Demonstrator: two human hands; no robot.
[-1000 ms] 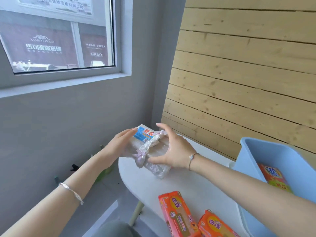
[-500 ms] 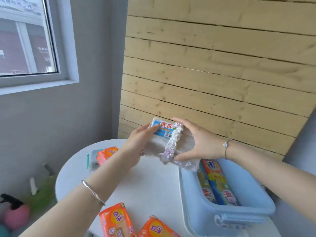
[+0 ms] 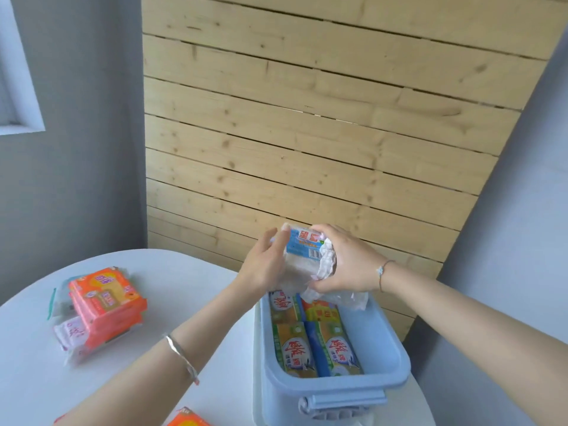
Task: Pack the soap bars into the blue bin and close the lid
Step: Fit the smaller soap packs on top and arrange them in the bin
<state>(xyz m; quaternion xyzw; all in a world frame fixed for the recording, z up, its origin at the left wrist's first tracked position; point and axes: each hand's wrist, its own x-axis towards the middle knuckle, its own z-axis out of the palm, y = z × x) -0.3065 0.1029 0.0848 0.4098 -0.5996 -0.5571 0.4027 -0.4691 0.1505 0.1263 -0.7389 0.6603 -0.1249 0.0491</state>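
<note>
I hold a white soap pack with a blue label and clear wrapping between both hands, just above the far end of the blue bin. My left hand presses its left side and my right hand grips its right side and lower edge. Inside the lidless bin lie several green-and-blue wrapped soap bars. An orange soap pack with a white one beside it rests on the white table at the left.
Another orange pack shows at the bottom edge. A wooden slat wall stands close behind the table. A grey wall rises at the left. The bin's latch handle faces me.
Both hands carried the white soap pack rightward from the table's far left to above the bin's far end. The view swung right, bringing the whole bin into sight.
</note>
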